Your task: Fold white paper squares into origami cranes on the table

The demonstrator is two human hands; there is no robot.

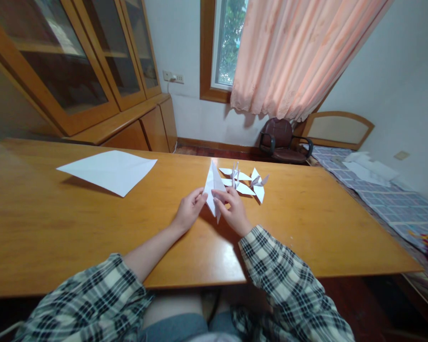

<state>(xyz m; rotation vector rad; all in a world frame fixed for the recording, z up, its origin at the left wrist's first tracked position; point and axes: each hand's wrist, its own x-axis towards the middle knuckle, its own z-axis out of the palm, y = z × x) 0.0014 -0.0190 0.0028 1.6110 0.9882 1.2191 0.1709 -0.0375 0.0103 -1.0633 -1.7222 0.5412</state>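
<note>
Between my two hands, a little above the wooden table [157, 261], is a white folded paper [211, 183], long and pointed at its upper end with narrow points below. My left hand [189, 207] pinches its left edge between thumb and fingers. On the other side, my right hand [232, 209] grips the right edge, its thumb and index finger pressed on the folds. Just beyond the right hand stand three finished paper cranes: one crane [259, 184] on the right, another crane [239, 186] nearer, and a crane [235, 172] behind it.
A flat white sheet of paper [110, 171] lies on the left of the table, one corner raised. Behind are a glass-fronted cabinet [128, 102], a pink curtain [288, 52] and a brown armchair [280, 140]. A bed [385, 190] stands along the right side.
</note>
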